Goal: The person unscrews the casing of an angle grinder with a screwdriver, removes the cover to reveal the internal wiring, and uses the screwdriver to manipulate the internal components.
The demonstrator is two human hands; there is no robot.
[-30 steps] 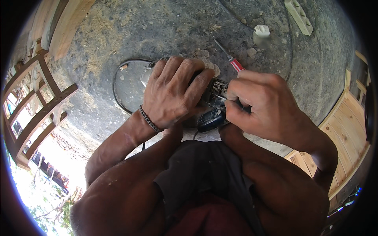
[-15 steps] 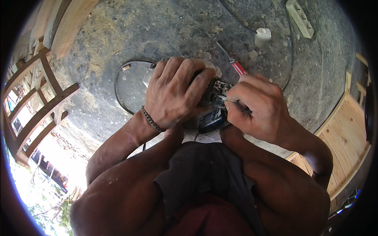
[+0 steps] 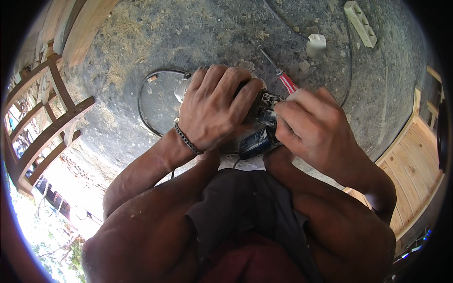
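Evidently, fingerwork on an opened power tool (image 3: 270,100) is in hand: it sits beneath the clamping grip of the left hand (image 3: 214,106) — the right hand (image 3: 314,120) curls beside its exposed end, whether pinching I cannot tell. The next move likely needs steadiness.

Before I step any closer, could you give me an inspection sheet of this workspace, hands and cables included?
Surface: grey floor, stained and speckled.
Job's things: dark power tool, partly covered; red-and-white-handled screwdriver lying on the floor.
Clutter: white plug and pale power strip, upper right.
Left hand: clasped over the tool.
Right hand: fingers drawn together at the tool's right side; whether they hold anything is hidden.
Cables: dark cable loops left of the tool; another runs to the plug; a third curves past the strip's left.
Surroundings: brown wooden frame at left, pale wooden panel at right.
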